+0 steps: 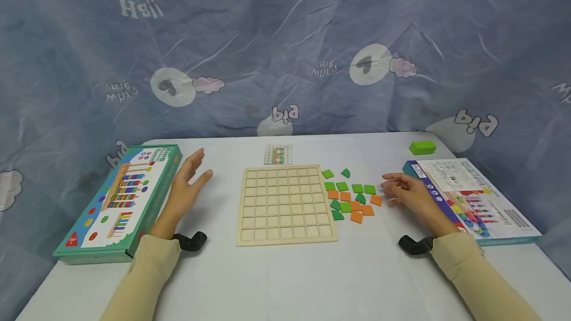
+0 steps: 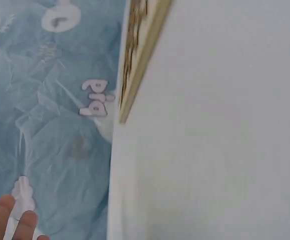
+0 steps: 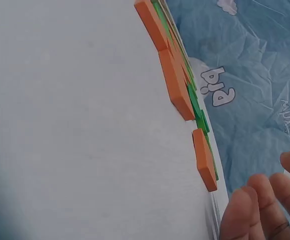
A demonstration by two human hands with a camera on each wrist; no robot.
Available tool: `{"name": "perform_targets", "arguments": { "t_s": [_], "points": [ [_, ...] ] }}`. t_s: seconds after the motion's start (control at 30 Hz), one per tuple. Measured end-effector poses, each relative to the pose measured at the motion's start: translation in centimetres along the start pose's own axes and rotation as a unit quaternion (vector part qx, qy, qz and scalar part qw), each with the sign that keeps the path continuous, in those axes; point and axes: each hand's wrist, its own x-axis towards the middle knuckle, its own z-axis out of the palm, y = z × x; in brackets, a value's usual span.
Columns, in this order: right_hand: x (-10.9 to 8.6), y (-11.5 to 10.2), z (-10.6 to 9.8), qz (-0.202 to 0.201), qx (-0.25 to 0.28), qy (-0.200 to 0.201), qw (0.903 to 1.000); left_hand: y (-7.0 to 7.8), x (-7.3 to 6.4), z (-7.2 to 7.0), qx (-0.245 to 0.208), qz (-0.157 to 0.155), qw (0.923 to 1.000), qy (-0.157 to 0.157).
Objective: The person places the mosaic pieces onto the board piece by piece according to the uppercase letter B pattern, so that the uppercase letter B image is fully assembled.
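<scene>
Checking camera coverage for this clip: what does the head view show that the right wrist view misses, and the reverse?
Head view only: the empty wooden grid board, pattern card, two game boxes, green block, left hand. Right wrist view only: the thick side edges of the tiles, seen close. Both: the orange and green tiles, right hand, white table, blue backdrop.

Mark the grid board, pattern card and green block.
grid board (image 1: 285, 204), head view, middle cells.
pattern card (image 1: 278, 154), head view, card centre.
green block (image 1: 422, 147), head view, top face.
</scene>
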Motion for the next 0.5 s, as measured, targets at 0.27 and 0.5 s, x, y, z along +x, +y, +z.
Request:
{"name": "perform_targets", "arguments": {
  "t_s": [0.27, 0.5],
  "points": [
    [-0.5, 1.3, -0.1, -0.001, 0.01, -0.006, 0.9999, -2.3, 1.7, 2.0, -0.223, -0.079, 0.9689, 0.074],
    [-0.9, 2.2, 0.3, -0.018, -0.054, -0.004, 0.9983, -4.0, 1.5, 2.8, -0.217, -0.081, 0.9711, 0.058]
  ]
}}
